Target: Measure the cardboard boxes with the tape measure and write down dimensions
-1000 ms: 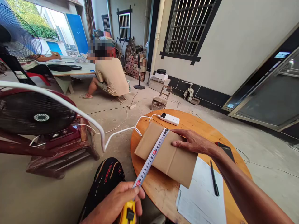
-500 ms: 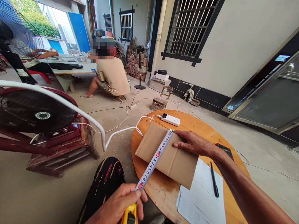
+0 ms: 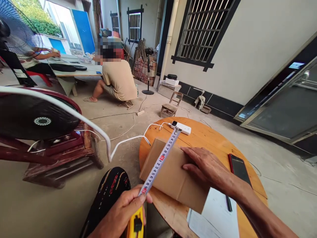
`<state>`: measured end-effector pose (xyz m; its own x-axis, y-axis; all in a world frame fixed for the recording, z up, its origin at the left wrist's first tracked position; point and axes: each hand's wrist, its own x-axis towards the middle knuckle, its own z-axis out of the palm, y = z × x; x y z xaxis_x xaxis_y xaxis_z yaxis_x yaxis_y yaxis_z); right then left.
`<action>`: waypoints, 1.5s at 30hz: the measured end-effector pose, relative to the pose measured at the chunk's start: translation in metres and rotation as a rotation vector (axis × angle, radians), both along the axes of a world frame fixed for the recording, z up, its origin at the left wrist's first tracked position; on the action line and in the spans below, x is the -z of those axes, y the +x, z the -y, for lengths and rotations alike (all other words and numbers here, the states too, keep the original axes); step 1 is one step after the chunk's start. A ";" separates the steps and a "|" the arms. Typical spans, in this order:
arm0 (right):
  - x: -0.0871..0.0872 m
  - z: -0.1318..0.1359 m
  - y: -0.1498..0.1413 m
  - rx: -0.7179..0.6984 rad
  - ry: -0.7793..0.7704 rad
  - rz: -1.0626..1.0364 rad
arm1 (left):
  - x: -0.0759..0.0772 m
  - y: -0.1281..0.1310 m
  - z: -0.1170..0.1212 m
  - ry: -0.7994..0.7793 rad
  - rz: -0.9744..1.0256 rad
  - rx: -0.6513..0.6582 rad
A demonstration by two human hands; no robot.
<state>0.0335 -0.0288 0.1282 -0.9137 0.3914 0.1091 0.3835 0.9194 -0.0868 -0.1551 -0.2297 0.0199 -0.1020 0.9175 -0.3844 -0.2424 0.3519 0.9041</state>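
Observation:
A yellow tape measure point(image 3: 136, 222) is in my left hand point(image 3: 123, 209), which is closed around its case and the base of the blade. The white blade point(image 3: 158, 163) runs out up and to the right across a brown cardboard box point(image 3: 170, 172). Its metal end hook point(image 3: 177, 129) sticks out past the box's far edge, in front of a white power bank point(image 3: 184, 128). My right hand point(image 3: 204, 165) grips the box at its far right side, thumb on the top face and fingers along the edge. The box tilts over the round wooden table point(image 3: 218, 138).
Papers point(image 3: 218, 211) with a black pen point(image 3: 228, 203) lie on the table near a phone point(image 3: 239, 168). A white tube point(image 3: 74, 112) and a fan point(image 3: 42, 122) on a wooden stand are at left. A person point(image 3: 119, 79) sits on a low stool beyond, beside another table point(image 3: 86, 71).
The box has shifted toward me and tilted, with my right hand moving along. The tape hook has come off the box's far edge and now stands beyond it. More of the phone shows.

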 end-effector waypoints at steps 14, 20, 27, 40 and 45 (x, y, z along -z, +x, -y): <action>0.035 -0.022 0.000 0.121 0.401 -0.026 | 0.007 0.015 -0.085 0.063 0.052 0.058; 0.048 -0.037 -0.011 0.215 0.508 -0.048 | 0.006 0.013 -0.069 0.069 0.093 0.083; 0.057 -0.055 -0.022 0.311 0.527 -0.095 | 0.006 0.004 -0.030 -0.030 0.084 0.056; 0.050 -0.034 0.020 0.364 0.376 -0.440 | 0.016 -0.004 -0.015 -0.046 0.176 0.033; 0.054 -0.008 0.084 0.527 0.225 -0.569 | 0.017 0.001 -0.017 -0.069 0.180 0.063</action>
